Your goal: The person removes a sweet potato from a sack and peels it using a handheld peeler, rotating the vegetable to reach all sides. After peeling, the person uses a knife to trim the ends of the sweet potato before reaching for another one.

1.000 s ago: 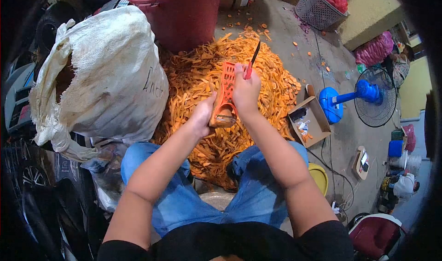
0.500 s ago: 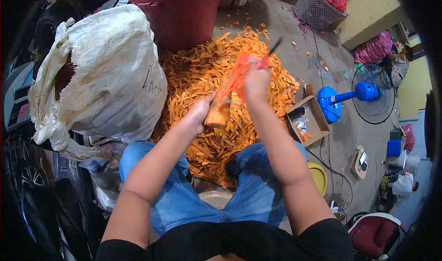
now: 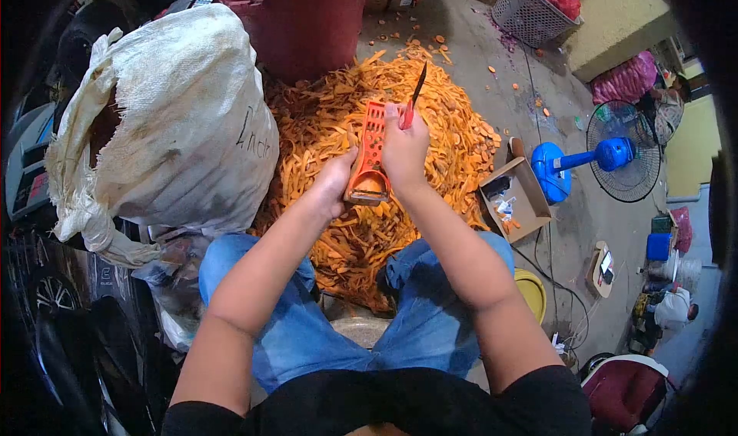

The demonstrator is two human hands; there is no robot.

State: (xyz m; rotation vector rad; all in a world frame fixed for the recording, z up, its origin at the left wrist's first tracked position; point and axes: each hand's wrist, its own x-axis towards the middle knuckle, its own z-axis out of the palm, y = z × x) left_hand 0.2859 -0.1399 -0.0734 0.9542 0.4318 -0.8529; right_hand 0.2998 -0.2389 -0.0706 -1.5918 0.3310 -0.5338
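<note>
My right hand (image 3: pixel 405 150) is closed around a red-orange peeler (image 3: pixel 372 138) with rows of holes, and a dark-bladed knife with a red handle (image 3: pixel 407 118) sticks up from the same grip. Under the peeler's lower end lies a carrot (image 3: pixel 370 184), mostly covered by it. My left hand (image 3: pixel 335 181) is wrapped round the carrot's left side. Below both hands spreads a large heap of orange peelings (image 3: pixel 453 128) with some round slices at its right edge.
A white woven sack (image 3: pixel 184 121) stands at the left, beside a dark red tub (image 3: pixel 300 36). To the right are a cardboard tray (image 3: pixel 526 198), a blue fan (image 3: pixel 573 161) and a yellow-green basin (image 3: pixel 530 294). A grey basket (image 3: pixel 530 13) stands top right; a person (image 3: pixel 673 309) is far right.
The peeler has come down and left along the carrot toward its near end, and now covers it. The knife has swung more upright. My left hand has hardly moved.
</note>
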